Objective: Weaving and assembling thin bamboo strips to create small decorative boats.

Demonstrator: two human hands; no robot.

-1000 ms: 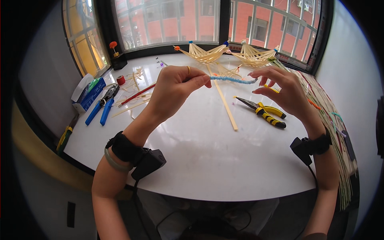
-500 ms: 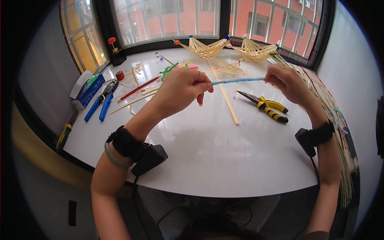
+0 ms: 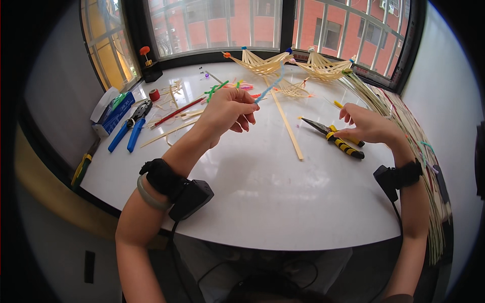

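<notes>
My left hand (image 3: pixel 230 115) is closed, pinching one end of a light-blue fuzzy pipe cleaner (image 3: pixel 271 88) between thumb and fingers. The free end slants up and away to the right. On the right, my right hand (image 3: pixel 371 124) has its thumb and fingers apart, just over the handles of the yellow-and-black long-nose pliers (image 3: pixel 346 147). Part of the pliers is hidden under that hand; their jaws point to the far left. A small yellow piece (image 3: pixel 338 104) shows beside the fingertips, too small to name.
Woven bamboo-strip pieces (image 3: pixel 262 64) stand by the window. A flat bamboo strip (image 3: pixel 288 129) crosses the middle of the white table (image 3: pixel 262 202). At left are blue-handled pliers (image 3: pixel 129 126), a tissue box (image 3: pixel 113 112) and a red stick (image 3: pixel 178 112). Long thin strips (image 3: pixel 404 113) line the right.
My right hand has let go of the pipe cleaner and moved lower, to the pliers. The pipe cleaner, level between both hands before, now tilts up from my left hand alone.
</notes>
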